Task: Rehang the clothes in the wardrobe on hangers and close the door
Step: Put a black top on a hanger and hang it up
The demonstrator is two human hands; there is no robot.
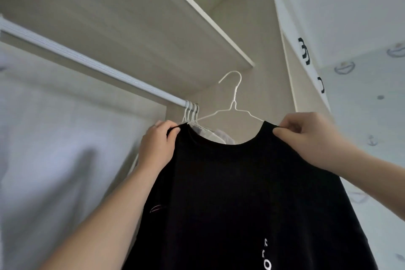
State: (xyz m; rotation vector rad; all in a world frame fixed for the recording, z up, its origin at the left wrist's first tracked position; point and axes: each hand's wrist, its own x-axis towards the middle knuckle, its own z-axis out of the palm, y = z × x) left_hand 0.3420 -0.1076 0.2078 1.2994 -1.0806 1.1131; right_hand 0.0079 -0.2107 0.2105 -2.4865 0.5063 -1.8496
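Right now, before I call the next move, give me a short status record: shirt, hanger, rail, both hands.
shirt: black T-shirt, held up at both shoulders
hanger: white wire hanger, arms run into the shirt's neck opening; hook free, up and to the right of the rail's end
rail: white, under the shelf; other hangers bunched at its right end
left hand: grips the shirt's left shoulder
right hand: pinches the shirt's right shoulder
step: shirt not yet hung
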